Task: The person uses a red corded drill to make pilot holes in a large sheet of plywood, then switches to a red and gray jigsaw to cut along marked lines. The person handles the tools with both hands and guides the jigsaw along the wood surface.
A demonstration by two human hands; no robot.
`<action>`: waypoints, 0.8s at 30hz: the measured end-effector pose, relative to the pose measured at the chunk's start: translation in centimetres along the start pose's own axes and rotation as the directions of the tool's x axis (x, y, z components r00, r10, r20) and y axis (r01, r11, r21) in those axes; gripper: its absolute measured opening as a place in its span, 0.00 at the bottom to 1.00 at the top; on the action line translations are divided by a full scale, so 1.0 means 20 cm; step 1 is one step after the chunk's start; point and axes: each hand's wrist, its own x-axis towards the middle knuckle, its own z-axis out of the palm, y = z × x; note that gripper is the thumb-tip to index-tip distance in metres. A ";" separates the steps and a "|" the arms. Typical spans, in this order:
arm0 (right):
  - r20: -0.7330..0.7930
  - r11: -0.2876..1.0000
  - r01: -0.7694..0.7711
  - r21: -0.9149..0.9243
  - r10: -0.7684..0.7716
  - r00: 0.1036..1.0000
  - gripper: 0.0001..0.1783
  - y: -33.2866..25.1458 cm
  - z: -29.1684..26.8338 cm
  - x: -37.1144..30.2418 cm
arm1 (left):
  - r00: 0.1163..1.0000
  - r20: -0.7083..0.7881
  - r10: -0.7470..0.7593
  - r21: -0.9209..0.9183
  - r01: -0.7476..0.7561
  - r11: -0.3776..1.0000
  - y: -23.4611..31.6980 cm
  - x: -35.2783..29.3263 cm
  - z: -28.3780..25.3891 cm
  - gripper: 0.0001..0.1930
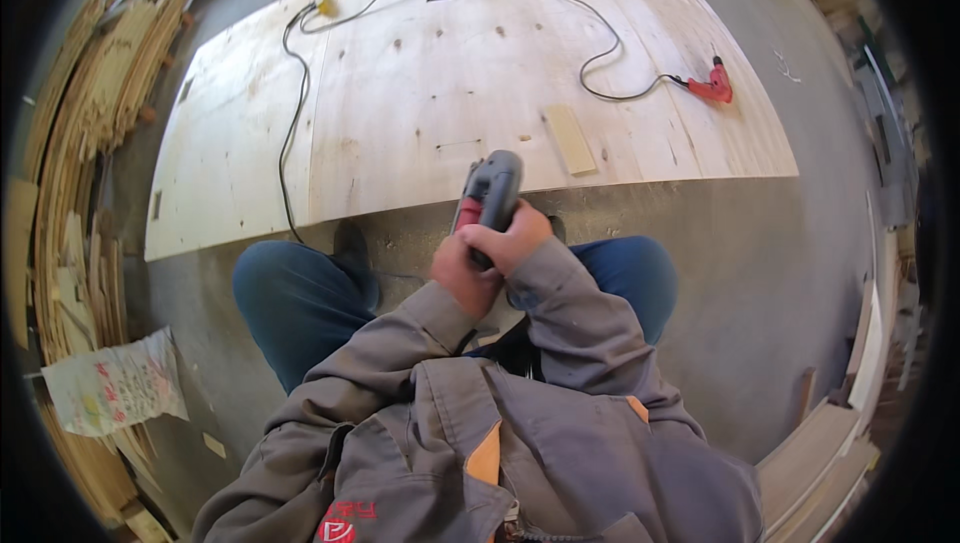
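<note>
Between my knees I hold a grey and red hand-held power tool (502, 181) with a looped handle; its exact kind is hard to tell. My left hand (466, 273) is closed around its near, lower part, beside the red portion. Against it, my right hand (520, 239) grips the grey body from the right, thumb laid across. The tool's far end points toward a large pale plywood panel (385, 133) lying low in front of me. On the panel, a short flat wood strip (570, 140) lies just beyond the tool, to its right.
A red electric drill (712, 85) rests at the panel's right end, its dark cord (612, 38) running left to a yellow connector (325, 6). Another cord (288, 138) drops toward my left knee. Stacked boards (100, 93) line the left, with a printed white sack (118, 383). More boards (815, 453) lie lower right.
</note>
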 end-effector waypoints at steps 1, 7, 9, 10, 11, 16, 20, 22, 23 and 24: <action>-0.042 1.000 0.022 0.013 -0.021 0.999 0.40 -0.02 0.00 0.01 | 0.998 -0.003 0.058 0.107 -0.058 0.993 -0.02 0.01 0.00 0.26; -0.138 0.972 0.084 0.217 -0.055 0.989 0.22 0.03 -0.13 0.12 | 0.959 0.197 0.206 0.152 -0.237 0.960 0.13 0.16 -0.11 0.27; -0.065 0.918 0.041 0.394 -0.017 0.998 0.19 0.05 -0.14 0.16 | 0.943 0.181 0.279 0.158 -0.308 0.938 0.16 0.17 -0.20 0.28; -0.043 0.901 -0.006 0.434 0.027 0.999 0.19 -0.01 -0.13 0.17 | 0.935 0.174 0.311 0.168 -0.339 0.926 0.17 0.17 -0.25 0.29; -0.057 0.904 -0.010 0.428 0.039 0.998 0.18 -0.05 -0.16 0.17 | 0.932 0.213 0.293 0.131 -0.324 0.937 0.19 0.18 -0.30 0.29; -0.132 0.882 0.037 0.469 0.029 0.991 0.19 -0.15 -0.26 0.28 | 0.873 0.288 0.393 0.025 -0.417 0.908 0.26 0.29 -0.57 0.23; -0.092 0.842 0.038 0.539 0.014 0.996 0.22 -0.12 -0.34 0.43 | 0.805 0.320 0.500 -0.100 -0.496 0.863 0.27 0.36 -0.65 0.20; -0.091 0.831 0.021 0.556 0.036 0.995 0.23 -0.07 -0.33 0.50 | 0.817 0.303 0.490 -0.072 -0.493 0.867 0.19 0.36 -0.61 0.17; -0.084 0.825 0.006 0.565 0.051 0.995 0.23 -0.05 -0.32 0.54 | 0.822 0.336 0.461 -0.034 -0.478 0.878 0.15 0.35 -0.60 0.16; -0.086 0.819 -0.004 0.574 0.066 0.994 0.23 -0.02 -0.31 0.56 | 0.824 0.367 0.431 0.004 -0.464 0.886 0.11 0.33 -0.59 0.14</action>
